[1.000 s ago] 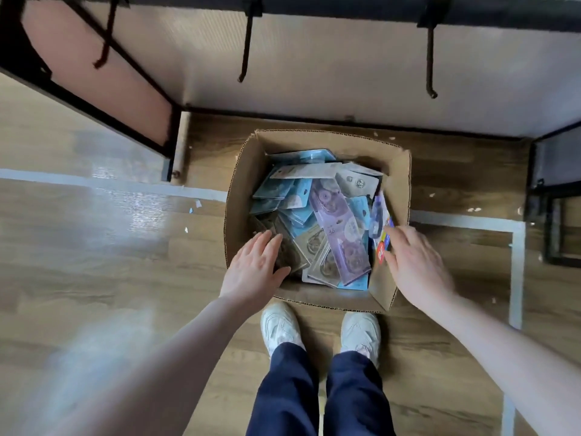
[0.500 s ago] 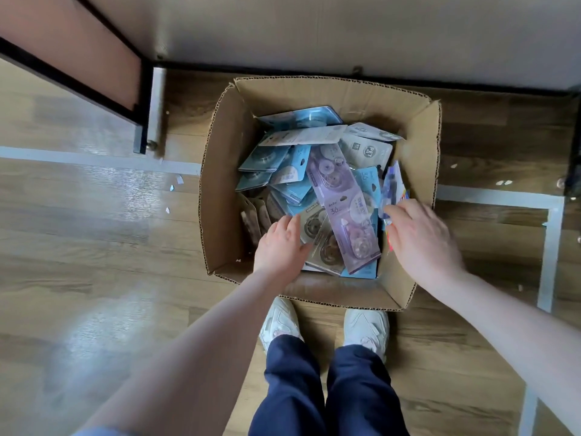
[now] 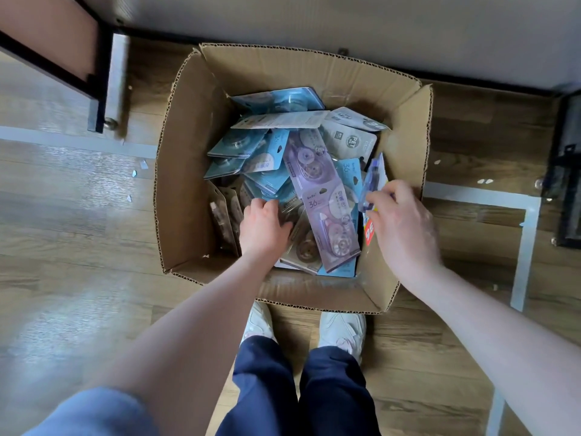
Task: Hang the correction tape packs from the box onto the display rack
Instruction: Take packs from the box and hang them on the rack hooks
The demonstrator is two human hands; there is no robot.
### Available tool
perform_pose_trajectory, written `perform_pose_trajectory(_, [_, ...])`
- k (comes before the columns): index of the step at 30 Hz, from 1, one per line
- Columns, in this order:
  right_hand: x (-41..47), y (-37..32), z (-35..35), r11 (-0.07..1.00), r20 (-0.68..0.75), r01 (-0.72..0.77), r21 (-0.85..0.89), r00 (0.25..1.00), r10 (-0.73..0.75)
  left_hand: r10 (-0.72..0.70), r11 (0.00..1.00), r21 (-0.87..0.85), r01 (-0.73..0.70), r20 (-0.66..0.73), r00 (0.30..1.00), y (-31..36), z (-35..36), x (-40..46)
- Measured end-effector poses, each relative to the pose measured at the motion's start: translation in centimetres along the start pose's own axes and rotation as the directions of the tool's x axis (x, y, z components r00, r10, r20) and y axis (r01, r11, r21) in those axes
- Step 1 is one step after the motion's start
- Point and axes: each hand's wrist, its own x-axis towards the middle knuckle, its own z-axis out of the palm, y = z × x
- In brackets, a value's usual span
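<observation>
Both hands have dropped into the box (image 3: 188,171): left hand (image 3: 262,226) grips brown packs (image 3: 226,215) at 9 o'clock, right hand (image 3: 401,221) pinches a purple pack (image 3: 372,180) at 3 o'clock. Picking begun.

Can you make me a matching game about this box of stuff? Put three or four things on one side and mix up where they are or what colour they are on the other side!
Things:
1. long purple pack
2. cardboard box
3. left hand
4. white shoes

Clues:
A. reaching down among the packs inside the box
B. lying on top of the pile, with "36" printed on it
C. on the wooden floor just below the box
D. brown, open at the top, full of packs

Pairs: 1-B, 2-D, 3-A, 4-C
</observation>
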Motion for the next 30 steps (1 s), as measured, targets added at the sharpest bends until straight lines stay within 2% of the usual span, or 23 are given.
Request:
perform_pose_trajectory(6, [-0.1,-1.0,-0.1,0.995,-0.001,-0.095,-0.021,0.995,0.095,-0.017,0.999,-0.049,0.019,0.053,0.998,0.1,0.5,0.4])
perform_pose_trajectory(12, [1.2,-2.0,-0.3,0.975,0.136,-0.197,-0.103,0.968,0.21,0.009,0.999,-0.041,0.004,0.324,0.946,-0.7,0.3,0.4])
perform_pose_trajectory(15, [2.0,-2.4,-0.5,0.954,0.207,-0.27,-0.131,0.934,0.292,0.067,0.993,-0.111,-0.031,0.342,0.937,-1.0,0.3,0.2])
perform_pose_trajectory(18, [2.7,-2.3,-0.1,0.936,0.197,-0.309,-0.169,0.92,0.34,0.098,0.985,-0.167,-0.038,0.367,0.925,-1.6,-0.4,-0.2])
perform_pose_trajectory(23, [2.8,-2.4,-0.5,0.906,0.212,-0.409,-0.107,0.881,0.422,0.095,0.976,-0.216,0.01,0.472,0.876,-3.4,-3.0,-1.2])
perform_pose_trajectory(26, [2.4,-2.3,-1.2,0.919,0.203,-0.384,-0.088,0.897,0.394,0.051,0.961,-0.253,0.11,0.554,0.831,-4.4,-5.0,-1.0])
perform_pose_trajectory(28, [2.1,-2.2,-1.5,0.929,0.197,-0.358,-0.093,0.908,0.369,0.034,0.975,-0.197,0.099,0.577,0.816,-4.9,-6.0,-0.7])
perform_pose_trajectory(30, [1.9,-2.2,-1.7,0.937,0.184,-0.336,-0.097,0.919,0.349,0.032,0.998,-0.066,0.006,0.562,0.827,-5.3,-6.3,-0.4])
